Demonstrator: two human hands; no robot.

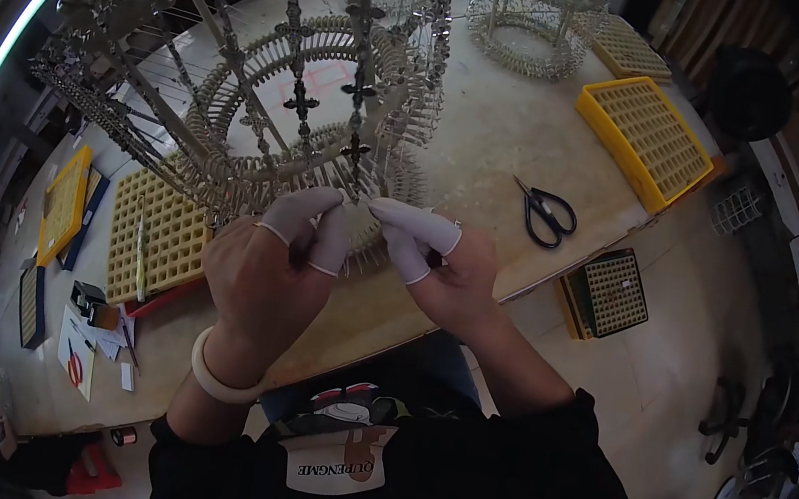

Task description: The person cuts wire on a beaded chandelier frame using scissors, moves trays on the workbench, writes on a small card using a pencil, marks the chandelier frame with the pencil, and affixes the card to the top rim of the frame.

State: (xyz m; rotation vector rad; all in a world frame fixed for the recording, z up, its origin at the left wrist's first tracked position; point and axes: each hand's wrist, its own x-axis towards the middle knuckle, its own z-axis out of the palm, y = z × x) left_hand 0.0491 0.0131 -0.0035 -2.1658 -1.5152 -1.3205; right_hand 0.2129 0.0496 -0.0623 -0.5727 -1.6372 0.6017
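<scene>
My left hand (267,262) is closed, thumb and index finger in white finger cots, pinching at the lower end of a hanging ornament chain (358,93) with dark cross-shaped pieces. My right hand (442,270), also in finger cots, is closed in a pinch, its fingertips almost touching the left ones. What lies between the right fingertips is too small to make out. The chain hangs on a tall round rack (268,172) with a coiled lower ring, beside several similar chains. Both hands are in front of the near side of this ring.
Black-handled scissors (547,217) lie right of my hands. A yellow grid tray (645,146) sits at the table's right edge, and a beige grid tray (159,233) at the left. A second round rack (530,24) stands behind. Red-handled scissors (75,366) rest on paper.
</scene>
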